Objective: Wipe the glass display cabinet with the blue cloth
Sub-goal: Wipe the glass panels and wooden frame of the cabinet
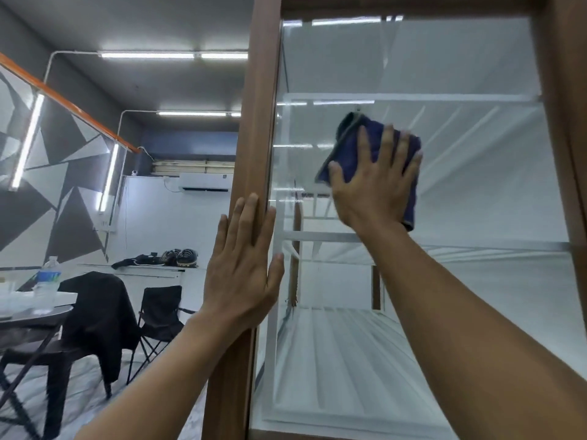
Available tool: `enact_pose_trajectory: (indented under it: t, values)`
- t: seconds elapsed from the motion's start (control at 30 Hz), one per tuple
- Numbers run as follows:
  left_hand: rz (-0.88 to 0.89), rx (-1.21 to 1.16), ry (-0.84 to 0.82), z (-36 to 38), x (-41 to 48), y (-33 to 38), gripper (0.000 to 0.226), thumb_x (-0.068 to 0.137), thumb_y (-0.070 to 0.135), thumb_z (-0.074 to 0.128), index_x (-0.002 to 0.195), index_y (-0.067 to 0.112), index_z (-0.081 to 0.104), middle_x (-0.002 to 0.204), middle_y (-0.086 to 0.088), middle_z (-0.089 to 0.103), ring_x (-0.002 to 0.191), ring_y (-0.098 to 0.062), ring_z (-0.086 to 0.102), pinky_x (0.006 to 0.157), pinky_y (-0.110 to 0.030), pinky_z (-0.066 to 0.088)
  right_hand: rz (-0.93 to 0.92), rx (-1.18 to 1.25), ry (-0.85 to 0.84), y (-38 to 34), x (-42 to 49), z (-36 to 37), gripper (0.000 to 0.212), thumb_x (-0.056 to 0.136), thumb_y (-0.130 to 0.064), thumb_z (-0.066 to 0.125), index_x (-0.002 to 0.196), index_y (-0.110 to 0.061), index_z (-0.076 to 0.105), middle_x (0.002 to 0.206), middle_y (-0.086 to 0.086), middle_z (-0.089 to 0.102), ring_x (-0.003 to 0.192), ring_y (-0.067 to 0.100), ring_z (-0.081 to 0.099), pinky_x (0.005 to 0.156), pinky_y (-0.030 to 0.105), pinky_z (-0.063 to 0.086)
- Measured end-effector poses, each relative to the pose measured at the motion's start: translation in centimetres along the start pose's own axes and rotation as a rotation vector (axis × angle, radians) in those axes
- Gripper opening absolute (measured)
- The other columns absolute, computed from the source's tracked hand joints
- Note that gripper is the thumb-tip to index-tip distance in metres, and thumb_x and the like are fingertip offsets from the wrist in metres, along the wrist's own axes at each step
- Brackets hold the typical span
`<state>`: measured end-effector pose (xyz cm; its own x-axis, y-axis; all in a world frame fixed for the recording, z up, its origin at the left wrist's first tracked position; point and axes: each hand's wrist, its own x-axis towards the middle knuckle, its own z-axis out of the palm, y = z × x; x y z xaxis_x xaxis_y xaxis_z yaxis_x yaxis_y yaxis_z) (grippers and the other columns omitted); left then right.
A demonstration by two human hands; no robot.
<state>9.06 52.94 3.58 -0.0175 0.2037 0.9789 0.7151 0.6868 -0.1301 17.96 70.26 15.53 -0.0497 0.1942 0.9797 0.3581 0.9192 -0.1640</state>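
The glass display cabinet (476, 185) fills the right half of the view, with a brown wooden frame (251, 128) and white shelves behind the pane. My right hand (374, 185) lies flat, fingers spread, pressing the dark blue cloth (355, 138) against the glass at mid height. The cloth is folded and shows above and to the right of my palm. My left hand (244, 265) rests flat and open on the frame's left post, thumb reaching onto the glass edge.
To the left stand a dark round table (31, 315) with a water bottle (47, 281) and cups, a chair draped with a black jacket (95, 312), and a folding chair (162, 309). A white counter with shoes runs along the far wall.
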Motion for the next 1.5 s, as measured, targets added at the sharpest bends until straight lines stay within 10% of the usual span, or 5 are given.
enact_pose_trajectory:
  t: [0.13,0.7,0.9,1.07,1.5]
  values:
    - [-0.014,-0.019,0.002,-0.3,2.9,-0.4,0.069,0.096,0.036,0.032,0.159,0.019,0.009,0.168,-0.005,-0.004,0.155,-0.016,-0.009,0.126,-0.041,-0.001,-0.652,-0.069,-0.116,-1.4,-2.7,0.8,0.075,0.094,-0.069,0.024,0.159,-0.034,0.008,0.169,0.006,-0.001,0.155,0.027,-0.009,0.125,0.052,-0.003]
    - [0.023,0.001,-0.006,0.3,-4.4,0.8,0.068,0.093,0.036,0.036,0.157,0.020,0.021,0.167,-0.010,0.004,0.156,-0.024,0.000,0.127,-0.040,0.001,0.142,0.027,0.058,6.4,-11.5,0.3,0.076,0.092,-0.066,0.028,0.158,-0.029,0.023,0.168,0.009,0.008,0.155,0.032,0.002,0.123,0.058,0.005]
    - [0.036,-0.001,-0.018,0.5,-8.1,1.2,0.070,0.091,0.034,0.040,0.155,0.009,0.026,0.166,-0.015,0.009,0.155,-0.027,0.005,0.127,-0.041,0.004,-0.632,-0.010,-0.103,5.0,-18.4,1.6,0.072,0.094,-0.065,0.040,0.157,-0.033,0.026,0.168,0.006,0.011,0.156,0.026,0.003,0.124,0.056,0.010]
    - [0.048,-0.002,-0.024,0.7,-11.2,1.5,0.069,0.092,0.032,0.038,0.156,0.008,0.023,0.166,-0.015,0.008,0.155,-0.028,0.005,0.126,-0.045,0.008,0.311,0.052,0.100,9.8,-16.3,0.1,0.074,0.093,-0.063,0.032,0.155,-0.023,0.030,0.164,0.015,0.018,0.152,0.037,0.012,0.121,0.061,0.013]
    - [-0.009,0.002,-0.076,1.2,-15.9,2.9,0.067,0.095,0.032,0.033,0.156,0.007,0.021,0.165,-0.018,0.011,0.155,-0.030,0.007,0.126,-0.043,0.002,-0.244,0.005,-0.269,9.5,-26.7,0.1,0.077,0.092,-0.065,0.037,0.159,-0.032,0.015,0.168,0.008,-0.006,0.155,0.030,-0.008,0.122,0.060,0.001]
